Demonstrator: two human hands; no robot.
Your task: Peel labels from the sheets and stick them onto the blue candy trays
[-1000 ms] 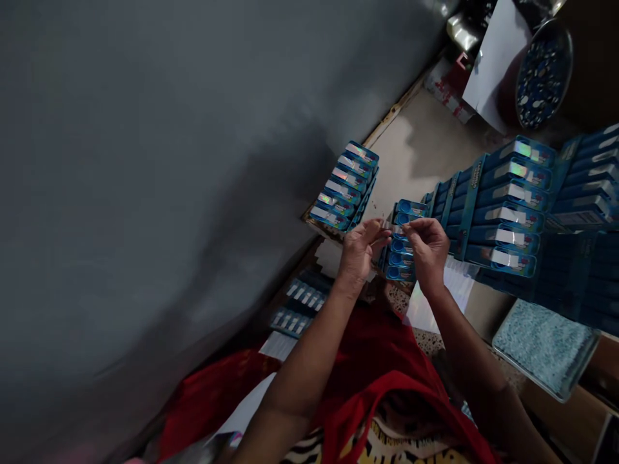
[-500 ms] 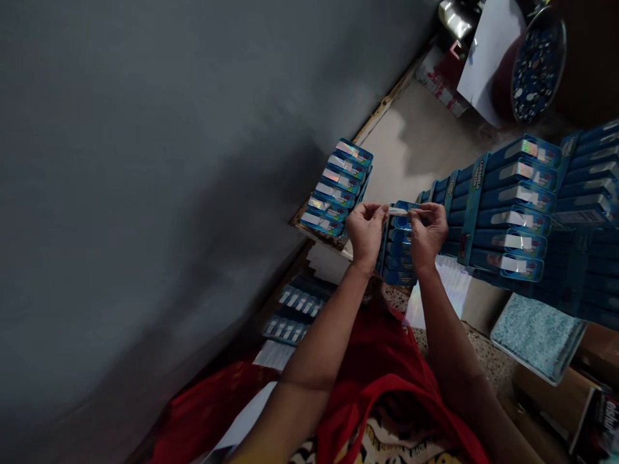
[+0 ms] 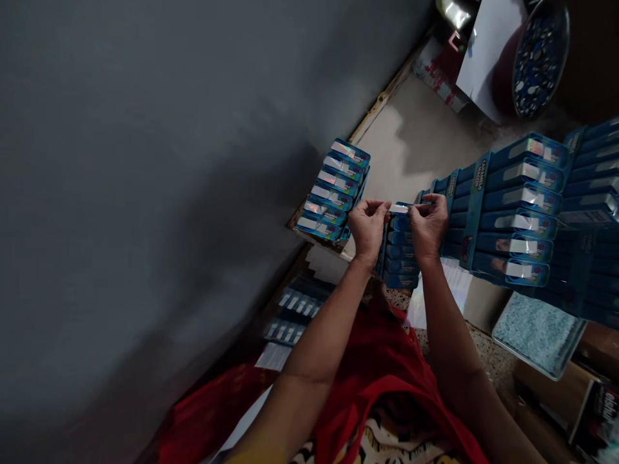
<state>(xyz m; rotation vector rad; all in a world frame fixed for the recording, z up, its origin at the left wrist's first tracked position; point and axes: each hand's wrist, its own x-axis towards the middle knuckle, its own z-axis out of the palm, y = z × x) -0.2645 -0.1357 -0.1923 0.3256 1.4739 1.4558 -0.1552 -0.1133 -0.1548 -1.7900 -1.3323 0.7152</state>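
A small whitish, shiny sticker strip (image 3: 399,209) is stretched between my two hands. My left hand (image 3: 368,224) pinches its left end, and my right hand (image 3: 429,222) pinches the other end. Right beneath it stands a stack of blue boxes (image 3: 401,252), partly covered by my fingers; I cannot tell whether the strip touches the top one. To the left, another blue stack (image 3: 333,189) carries a pale strip on each box end. At the right, larger blue stacks (image 3: 520,212) lettered "CARAMELO" bear similar strips.
A grey wall (image 3: 145,161) fills the left side. At the upper right is a bowl (image 3: 539,64) of small shiny pieces beside white paper (image 3: 488,58). A tray of pale blue granules (image 3: 539,332) lies lower right, near a shiny sheet (image 3: 442,290). More blue packs (image 3: 290,316) sit lower left.
The strip between my hands has tilted so that more of its shiny face shows. My hands stay nearly in place, and the view has shifted slightly.
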